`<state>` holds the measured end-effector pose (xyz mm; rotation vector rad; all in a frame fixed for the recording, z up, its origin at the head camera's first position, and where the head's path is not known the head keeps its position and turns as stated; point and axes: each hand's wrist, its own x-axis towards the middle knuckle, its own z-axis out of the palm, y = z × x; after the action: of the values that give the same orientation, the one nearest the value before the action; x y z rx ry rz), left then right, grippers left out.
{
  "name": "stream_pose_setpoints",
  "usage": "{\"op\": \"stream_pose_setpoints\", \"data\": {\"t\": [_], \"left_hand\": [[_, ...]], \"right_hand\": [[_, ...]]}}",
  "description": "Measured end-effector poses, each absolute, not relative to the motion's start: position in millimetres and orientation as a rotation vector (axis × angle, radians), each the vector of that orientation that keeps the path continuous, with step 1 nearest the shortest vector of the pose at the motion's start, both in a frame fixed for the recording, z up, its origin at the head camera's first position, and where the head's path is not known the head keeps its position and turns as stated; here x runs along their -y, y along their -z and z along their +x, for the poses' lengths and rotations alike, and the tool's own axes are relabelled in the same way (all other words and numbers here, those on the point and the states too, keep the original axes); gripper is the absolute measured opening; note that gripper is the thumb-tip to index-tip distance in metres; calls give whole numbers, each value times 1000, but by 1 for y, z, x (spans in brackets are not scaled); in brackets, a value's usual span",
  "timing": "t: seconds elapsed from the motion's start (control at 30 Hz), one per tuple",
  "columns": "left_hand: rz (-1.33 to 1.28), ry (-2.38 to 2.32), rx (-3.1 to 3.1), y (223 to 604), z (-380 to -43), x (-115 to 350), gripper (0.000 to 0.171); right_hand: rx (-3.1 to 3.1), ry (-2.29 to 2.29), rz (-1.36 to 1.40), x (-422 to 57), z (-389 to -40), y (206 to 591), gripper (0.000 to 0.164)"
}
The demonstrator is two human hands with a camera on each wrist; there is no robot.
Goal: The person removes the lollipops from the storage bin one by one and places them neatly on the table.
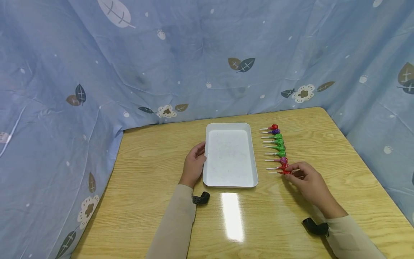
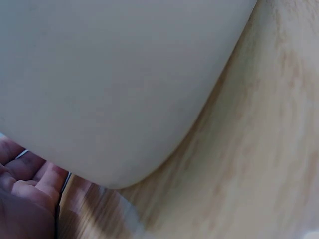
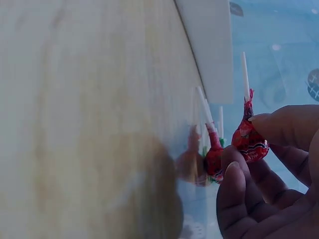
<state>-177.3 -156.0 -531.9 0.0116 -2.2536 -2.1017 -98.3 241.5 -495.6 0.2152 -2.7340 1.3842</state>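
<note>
In the head view my right hand (image 1: 307,181) pinches a red-wrapped lollipop (image 1: 285,172) at the near end of a row. The right wrist view shows that lollipop (image 3: 247,139) by its wrapped head between thumb and finger, white stick pointing up in that view. Close beside it is another red lollipop (image 3: 214,157). Beyond my hand the row has a pink lollipop (image 1: 284,160), several green lollipops (image 1: 279,141), a purple one (image 1: 276,131) and a red one (image 1: 274,127). My left hand (image 1: 193,163) rests against the left side of a white tray (image 1: 229,186), fingers loosely bent.
The tray lies on a wooden table (image 1: 155,172), left of the row, whose sticks point toward it. A blue patterned curtain (image 1: 194,72) hangs behind the table and at both sides. Black wrist cameras (image 1: 315,227) sit on both wrists.
</note>
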Motion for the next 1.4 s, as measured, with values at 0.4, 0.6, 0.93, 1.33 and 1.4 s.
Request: {"op": "stream_pose_setpoints", "data": {"t": [0.4,0.6,0.93,1.33,1.4], "left_hand": [[13,2116,2244,533,-178,157,53],[-3,2117,2233,532,-177,156,52],[5,2116,2238,531,-177,157,52],[-9,2115,2242,531,-178,156,51],[-4,2114,2247,531,-178,156,51]], "right_hand": [[2727,-1255,337,-242,-99,503,18],[2751,-1148,352,-243,-99,504,20],[2761,-1098,330,-244,-100,506,17],[2723,-1070,378,-245,-102,509,20],[2722,-1067,383,-245,-102,509,21]]}}
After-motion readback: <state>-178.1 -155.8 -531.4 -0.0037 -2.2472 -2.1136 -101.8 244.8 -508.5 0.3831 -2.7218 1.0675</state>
